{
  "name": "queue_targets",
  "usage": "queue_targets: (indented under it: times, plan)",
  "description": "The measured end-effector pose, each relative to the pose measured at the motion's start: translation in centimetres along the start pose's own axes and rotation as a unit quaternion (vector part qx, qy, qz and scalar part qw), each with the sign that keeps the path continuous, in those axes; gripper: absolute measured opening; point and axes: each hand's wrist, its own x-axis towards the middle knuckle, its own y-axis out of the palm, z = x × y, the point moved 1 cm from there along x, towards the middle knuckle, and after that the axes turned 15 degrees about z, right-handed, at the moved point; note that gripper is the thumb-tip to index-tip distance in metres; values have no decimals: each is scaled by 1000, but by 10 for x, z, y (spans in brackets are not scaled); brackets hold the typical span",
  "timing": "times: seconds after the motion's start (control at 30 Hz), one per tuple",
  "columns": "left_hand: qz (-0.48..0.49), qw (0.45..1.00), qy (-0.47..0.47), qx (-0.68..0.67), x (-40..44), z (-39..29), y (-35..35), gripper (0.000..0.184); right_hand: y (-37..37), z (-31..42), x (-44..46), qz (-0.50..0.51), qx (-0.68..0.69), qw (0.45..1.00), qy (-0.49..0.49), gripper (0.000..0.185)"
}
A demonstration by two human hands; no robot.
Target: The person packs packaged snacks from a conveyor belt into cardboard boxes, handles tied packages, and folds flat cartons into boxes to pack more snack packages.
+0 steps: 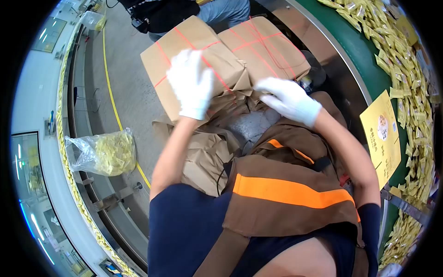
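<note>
Two brown paper parcels tied with red string lie side by side ahead of me: a left parcel (pixel 154 57) and a right parcel (pixel 286 51). My left hand (pixel 191 85), in a white glove, is over the left parcel with its fingers apart, slightly blurred. My right hand (pixel 290 100), also gloved, is by the near edge of the right parcel, fingers stretched out and thumb apart. Neither hand shows anything held; whether they touch the paper I cannot tell. Crumpled brown paper (pixel 207 154) lies nearer to me, under my left forearm.
On the right runs a green conveyor belt (pixel 344 34) bearing many yellow sachets (pixel 401 87). A yellow printed card or bag (pixel 382 136) stands at its edge. A clear plastic bag of yellow items (pixel 108 154) is at left. Another person (pixel 224 11) stands beyond the parcels.
</note>
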Motion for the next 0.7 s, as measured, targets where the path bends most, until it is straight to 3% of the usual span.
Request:
queue_targets:
  times: [0.03,0.07,0.1,0.13,0.17,0.2,0.23,0.3,0.33,0.43,0.5,0.63,0.7]
  plan:
    - [-23,998,-54,37,-14,45,5,50,2,1,27,0,-67,997,-26,36]
    - [-35,978,-175,-106,-28,86,7,49,4,0,50,-33,-88,996,-9,42]
    - [-47,924,-289,-245,-45,125,11,49,5,-3,70,-66,-109,992,9,48]
    - [0,808,-440,-392,-76,173,25,52,4,-6,88,-71,-61,994,58,51]
    - [46,643,-565,-515,-100,204,38,55,2,-10,104,-77,-14,991,107,55]
    - [58,598,-572,-558,-117,187,37,57,5,-16,118,-37,28,982,183,62]
    - [72,551,-576,-599,-133,165,34,58,17,-28,125,-36,86,980,177,63]
    - [57,453,-524,-719,-182,186,99,55,46,-52,131,-37,203,964,166,65]
    - [58,430,-513,-741,-187,184,115,54,48,-45,125,-39,200,965,165,64]
    - [77,438,-524,-726,-178,182,106,52,66,-18,110,8,179,964,196,67]
    - [89,460,-536,-703,-175,181,87,50,80,-4,100,15,252,945,207,68]
    - [105,520,-549,-646,-162,169,50,47,92,-19,86,-80,317,929,170,62]
    - [116,559,-523,-633,-147,159,44,46,96,-46,79,-156,374,908,108,60]
